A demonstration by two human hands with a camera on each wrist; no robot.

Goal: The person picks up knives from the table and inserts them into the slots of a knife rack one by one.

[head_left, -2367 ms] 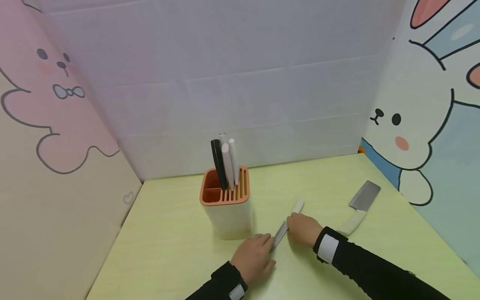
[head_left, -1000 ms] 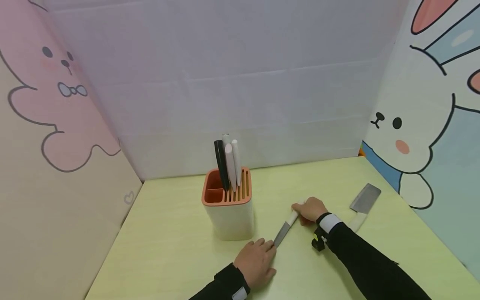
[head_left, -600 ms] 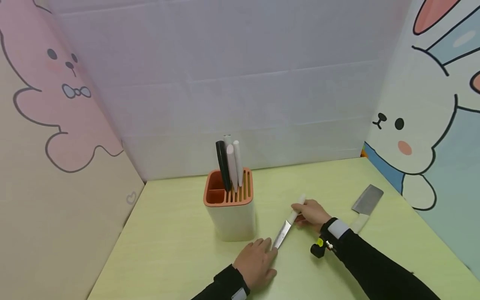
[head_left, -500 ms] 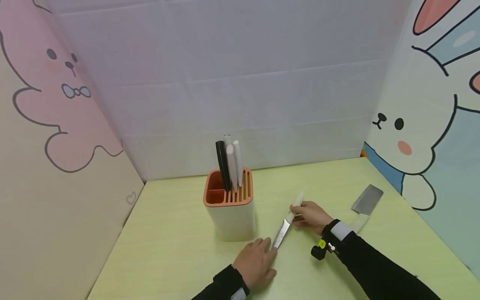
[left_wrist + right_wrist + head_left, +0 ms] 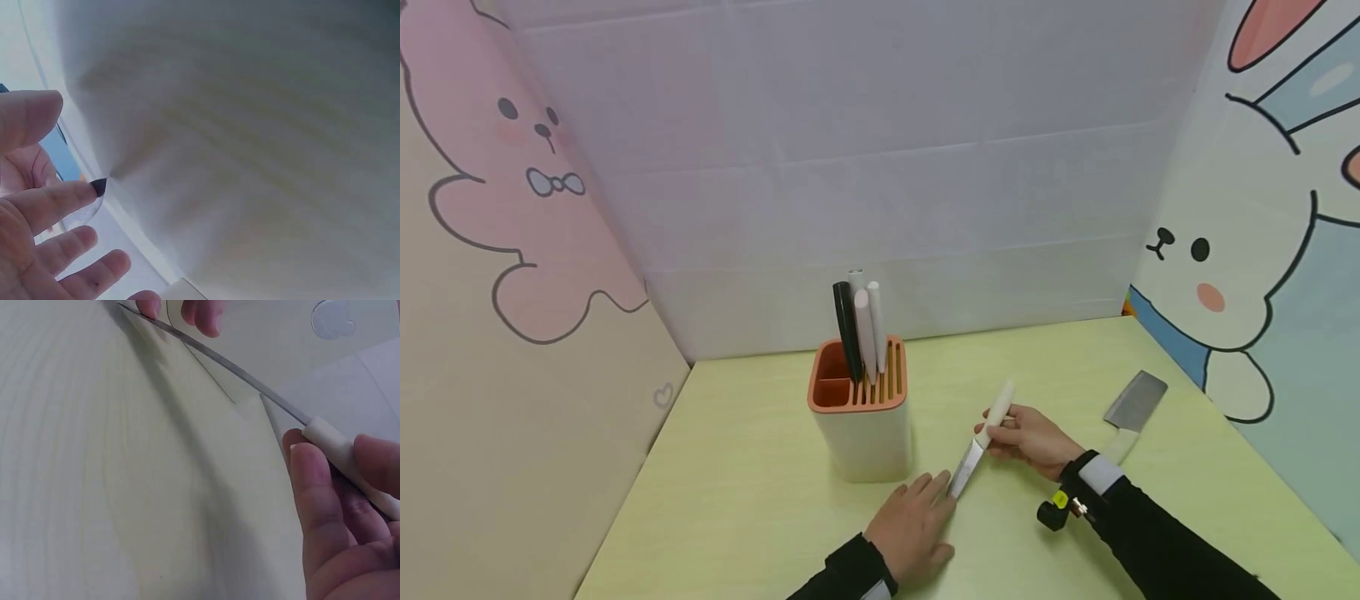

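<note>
The bench (image 5: 737,500) is a pale green surface walled on its left, far and right edges; only the near edge is open. A white knife block (image 5: 859,421) with an orange slotted top stands mid-bench, toward the far edge, with one black and several white handles upright in it. Open surface lies left of the block. A cleaver (image 5: 1129,410) lies flat near the right edge, well apart from both hands.

The knife (image 5: 981,437) lies just right of the block, handle raised, tip low toward the near edge. The right hand (image 5: 1028,435) grips the white handle, fingers curled round it. The left hand (image 5: 913,523) rests flat on the bench, fingers straight and spread, a fingertip (image 5: 81,190) touching the blade tip.
</note>
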